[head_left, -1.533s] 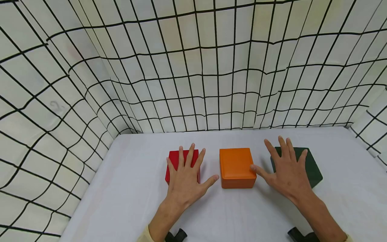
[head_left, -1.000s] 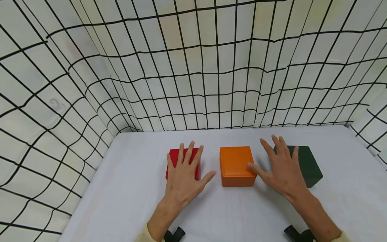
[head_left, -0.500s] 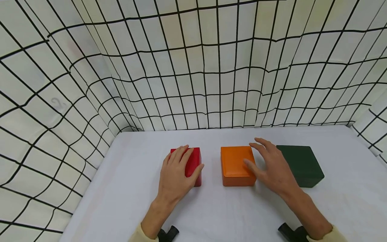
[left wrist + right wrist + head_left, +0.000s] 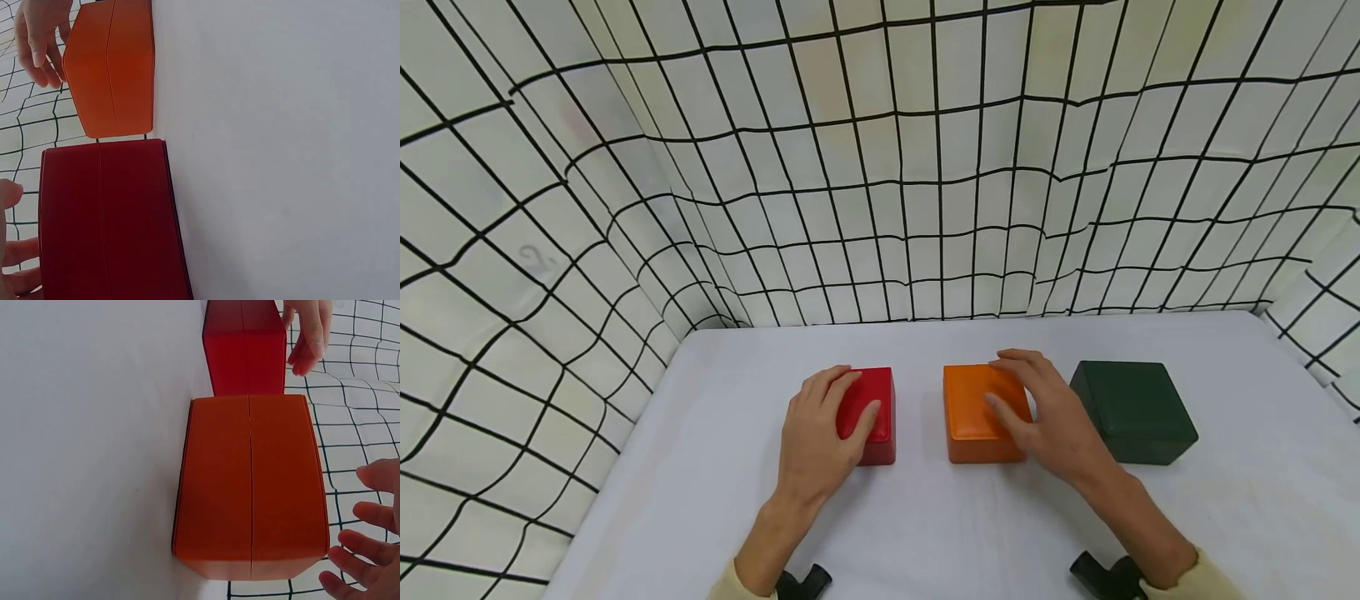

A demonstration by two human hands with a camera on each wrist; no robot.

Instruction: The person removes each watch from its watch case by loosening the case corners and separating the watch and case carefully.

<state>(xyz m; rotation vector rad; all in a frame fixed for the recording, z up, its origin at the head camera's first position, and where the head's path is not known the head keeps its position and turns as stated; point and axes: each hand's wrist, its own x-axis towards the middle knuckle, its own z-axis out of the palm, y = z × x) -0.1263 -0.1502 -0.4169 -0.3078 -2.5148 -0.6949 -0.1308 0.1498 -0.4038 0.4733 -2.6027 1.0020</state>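
Note:
A red box (image 4: 880, 400) sits on the white table, with my left hand (image 4: 814, 437) over its left part. In the left wrist view its fingers are loosely bent just off the top of the red box (image 4: 109, 225), and the thumb stands apart from it. Over the right part of an orange box (image 4: 972, 408) is my right hand (image 4: 1051, 425). The right wrist view shows those fingers spread beside the top of the orange box (image 4: 250, 487), with a gap at the thumb; whether any fingertip touches is hard to tell. Both boxes are closed, with a seam around the sides.
To the right of the orange box stands a dark green box (image 4: 1133, 408), no hand on it. White walls with a black grid (image 4: 917, 208) rise behind and at both sides of the white table (image 4: 700, 500). A black device is on each wrist.
Both hands have moved left: the left from the middle of the red box to its left side, the right from the green box to the orange one. Their spread fingers have bent. The boxes stay put.

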